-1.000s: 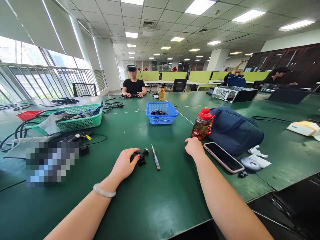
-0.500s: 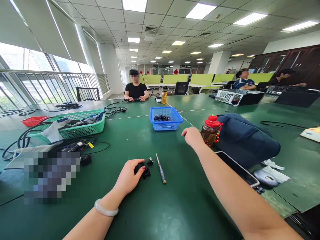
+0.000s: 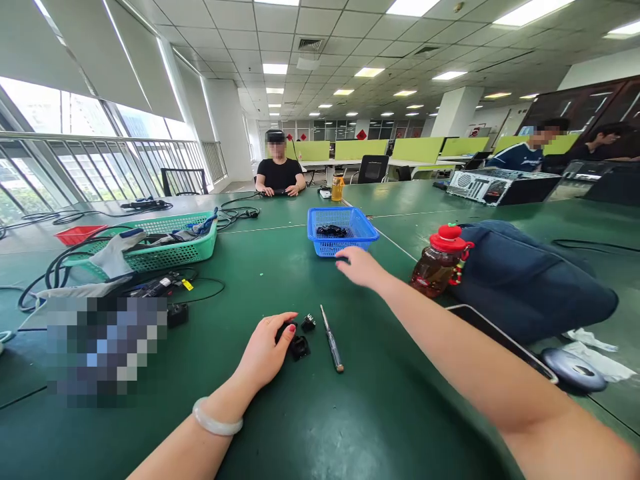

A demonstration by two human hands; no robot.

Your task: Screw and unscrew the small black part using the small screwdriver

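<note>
My left hand (image 3: 266,345) rests on the green table (image 3: 285,427) with its fingers curled round a black plastic part (image 3: 286,332), most of which they hide. Right beside its fingertips lie a small black plug piece with metal pins (image 3: 309,323) and a black plastic piece (image 3: 300,347). A screwdriver (image 3: 332,340) with a clear handle lies just to the right of these. Stretched forward, my right hand (image 3: 363,268) is at the near side of the blue basket (image 3: 343,248), its fingertips slightly apart and nothing visible in them. Black items (image 3: 332,231) lie inside the basket.
Left stands a green basket (image 3: 200,250) with gloves and cables. A red-lidded bottle (image 3: 436,265), a dark blue bag (image 3: 530,280) and a phone (image 3: 500,337) are on the right. A person (image 3: 279,170) sits opposite; a computer case (image 3: 500,186) stands far right.
My right hand has moved left, from beside the red-lidded bottle to the near side of the blue basket. My left hand stays at the black parts. The whole view has shifted slightly.
</note>
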